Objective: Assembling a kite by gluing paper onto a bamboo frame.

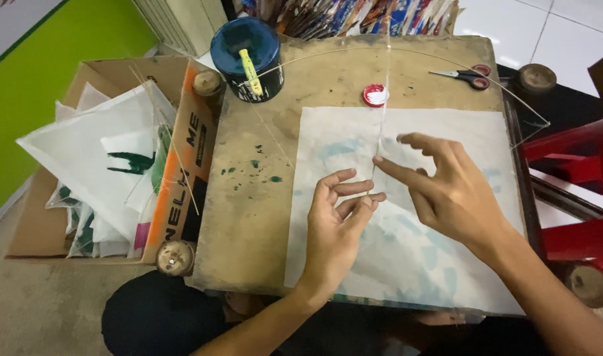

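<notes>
I see both hands over the white paper sheet (407,217) on the worktop (249,198) — left hand (338,231) pinches the thin stick (382,99) low, right hand (446,191) half open, forefinger touching it — scissors (463,76) far back

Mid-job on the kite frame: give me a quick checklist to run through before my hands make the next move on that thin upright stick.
1. Left hand pinches the thin stick: ok.
2. Right hand index finger touching the stick: ok.
3. White paper sheet lies flat on the wooden board: ok.
4. Curved bow stick crosses the upright stick: ok; whether tied, cannot tell.
5. Scissors clear of paper: ok.
6. Blue glue pot open, brush inside: ok.
</notes>
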